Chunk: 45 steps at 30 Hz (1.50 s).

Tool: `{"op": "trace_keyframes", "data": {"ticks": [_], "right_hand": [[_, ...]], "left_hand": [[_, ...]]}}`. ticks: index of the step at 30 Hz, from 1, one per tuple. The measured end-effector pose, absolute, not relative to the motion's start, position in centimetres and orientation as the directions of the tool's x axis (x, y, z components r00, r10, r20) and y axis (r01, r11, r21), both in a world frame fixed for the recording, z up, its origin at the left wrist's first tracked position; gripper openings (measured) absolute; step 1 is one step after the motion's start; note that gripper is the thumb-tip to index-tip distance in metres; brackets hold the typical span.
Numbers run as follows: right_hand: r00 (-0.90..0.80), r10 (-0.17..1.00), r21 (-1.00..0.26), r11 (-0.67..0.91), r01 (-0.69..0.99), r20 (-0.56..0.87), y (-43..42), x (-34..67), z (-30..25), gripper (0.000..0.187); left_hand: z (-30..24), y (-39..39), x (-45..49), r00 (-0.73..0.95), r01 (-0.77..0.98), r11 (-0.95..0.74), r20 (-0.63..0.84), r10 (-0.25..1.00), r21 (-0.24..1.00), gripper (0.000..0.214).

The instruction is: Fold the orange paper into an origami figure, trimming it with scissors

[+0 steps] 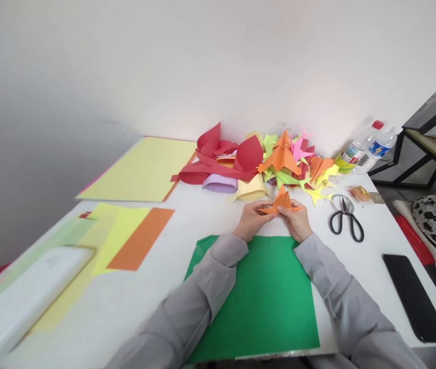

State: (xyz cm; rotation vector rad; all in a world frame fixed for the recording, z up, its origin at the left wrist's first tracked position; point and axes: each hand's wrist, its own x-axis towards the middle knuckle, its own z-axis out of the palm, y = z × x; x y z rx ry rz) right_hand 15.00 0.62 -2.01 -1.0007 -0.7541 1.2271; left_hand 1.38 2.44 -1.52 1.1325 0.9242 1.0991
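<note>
Between my two hands is a small folded orange paper piece (pixel 282 199), its pointed tip facing away from me and its flaps spread to both sides. My left hand (pixel 253 219) pinches the left flap, and my right hand (pixel 296 220) grips the right side with the thumb near the middle. Both hands are just past the far edge of a green sheet (pixel 275 292) that lies under my forearms. Beyond them sits a pile of folded paper shapes, topped by a larger orange paper plane (pixel 282 155).
Black-handled scissors (pixel 346 220), a tape roll (pixel 341 201) and a black phone (pixel 415 297) lie right. Two bottles (pixel 364 148) stand by the wall. Red paper loops (pixel 218 164) and a large yellow sheet (pixel 141 166) are at the back; coloured sheets and a white box (pixel 29 297) lie left.
</note>
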Motion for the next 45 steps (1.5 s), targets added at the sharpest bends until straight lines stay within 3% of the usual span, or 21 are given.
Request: {"op": "trace_keyframes", "data": {"ticks": [6, 15, 32, 45], "right_hand": [[0.226, 0.971, -0.919, 0.018, -0.394, -0.078, 0.67, 15.05, -1.96, 0.025], [0.227, 0.970, -0.911, 0.018, -0.412, -0.083, 0.67, 15.17, -1.98, 0.026], [0.231, 0.970, -0.911, 0.025, -0.411, -0.077, 0.48, 14.95, -1.54, 0.029], [0.214, 0.972, -0.899, 0.007, -0.439, -0.096, 0.63, 15.04, -1.71, 0.032]], "left_hand": [[-2.18, 2.50, 1.26, 0.253, -0.127, -0.014, 0.046, 0.966, 0.992, 0.035], [-1.67, 2.47, 1.31, 0.293, -0.195, 0.116, -0.055, 0.954, 0.974, 0.041], [-1.63, 2.55, 1.16, 0.285, -0.223, 0.128, -0.061, 0.956, 0.966, 0.038], [-1.58, 2.69, 0.85, 0.342, -0.356, 0.187, -0.059, 0.938, 0.916, 0.024]]}}
